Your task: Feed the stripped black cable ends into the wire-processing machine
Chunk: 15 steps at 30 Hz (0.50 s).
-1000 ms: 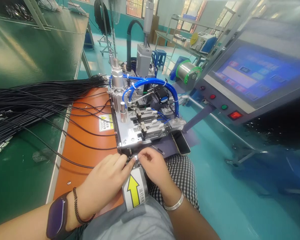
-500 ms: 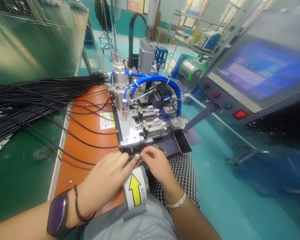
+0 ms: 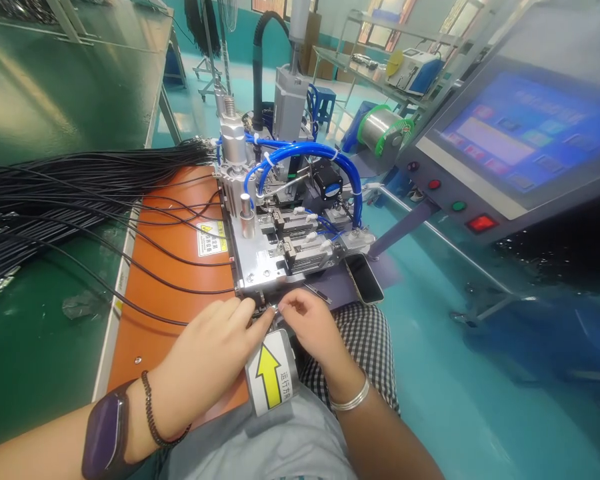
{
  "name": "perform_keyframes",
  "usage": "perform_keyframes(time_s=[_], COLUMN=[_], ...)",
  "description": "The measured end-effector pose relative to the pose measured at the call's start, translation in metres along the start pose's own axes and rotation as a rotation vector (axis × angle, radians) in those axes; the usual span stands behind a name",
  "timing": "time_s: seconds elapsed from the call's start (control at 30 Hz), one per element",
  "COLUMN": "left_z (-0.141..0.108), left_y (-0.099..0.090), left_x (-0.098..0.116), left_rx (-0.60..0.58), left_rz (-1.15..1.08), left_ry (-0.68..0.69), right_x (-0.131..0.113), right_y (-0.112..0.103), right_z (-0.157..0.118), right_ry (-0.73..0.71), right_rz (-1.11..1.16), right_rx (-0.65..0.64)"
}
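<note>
My left hand (image 3: 214, 343) is closed at the near edge of the silver bench machine (image 3: 255, 270). A black cable (image 3: 153, 311) runs across the orange top and disappears beneath its curled fingers. The thumb of that hand reaches toward my right hand (image 3: 311, 330), whose thumb and forefinger are pinched together. A tiny shiny piece shows between the two hands, too small to name. Just below them sits a metal block with a yellow arrow label (image 3: 271, 377). My fingers hide the cable's end.
More black cables (image 3: 80, 180) lie bundled on the green table (image 3: 45, 353) at left. A phone (image 3: 363, 279) rests on the machine's right side. A control panel (image 3: 480, 187) with a lit screen stands at right. Behind are blue air hoses (image 3: 325, 152) and a wire spool (image 3: 383, 130).
The whole view has shifted slightly. Both hands stay together at the same spot on the machine's near edge, with almost no change in their grip.
</note>
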<state>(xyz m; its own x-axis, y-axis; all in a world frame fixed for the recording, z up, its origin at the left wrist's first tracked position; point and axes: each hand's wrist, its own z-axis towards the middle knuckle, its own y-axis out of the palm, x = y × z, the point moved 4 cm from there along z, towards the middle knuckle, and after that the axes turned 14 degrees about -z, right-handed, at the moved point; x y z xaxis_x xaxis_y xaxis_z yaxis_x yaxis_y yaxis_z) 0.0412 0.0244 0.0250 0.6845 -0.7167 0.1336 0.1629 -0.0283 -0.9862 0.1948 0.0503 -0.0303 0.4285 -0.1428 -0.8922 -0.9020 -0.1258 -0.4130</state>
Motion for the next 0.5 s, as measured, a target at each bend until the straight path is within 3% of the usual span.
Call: perform_keyframes(time_s=[0.17,0.5], left_z=[0.003,-0.007], left_y=[0.000,0.001], left_x=[0.002,0.003], left_rx=[-0.040,0.100], left_rz=[0.044,-0.008], left_ry=[-0.028,0.067], right_x=[0.001,-0.005], right_y=[0.003,0.000], right_z=[0.002,-0.010], right_ry=[0.007,-0.099], right_rz=[0.043,-0.137], right_rx=[-0.008,0.118])
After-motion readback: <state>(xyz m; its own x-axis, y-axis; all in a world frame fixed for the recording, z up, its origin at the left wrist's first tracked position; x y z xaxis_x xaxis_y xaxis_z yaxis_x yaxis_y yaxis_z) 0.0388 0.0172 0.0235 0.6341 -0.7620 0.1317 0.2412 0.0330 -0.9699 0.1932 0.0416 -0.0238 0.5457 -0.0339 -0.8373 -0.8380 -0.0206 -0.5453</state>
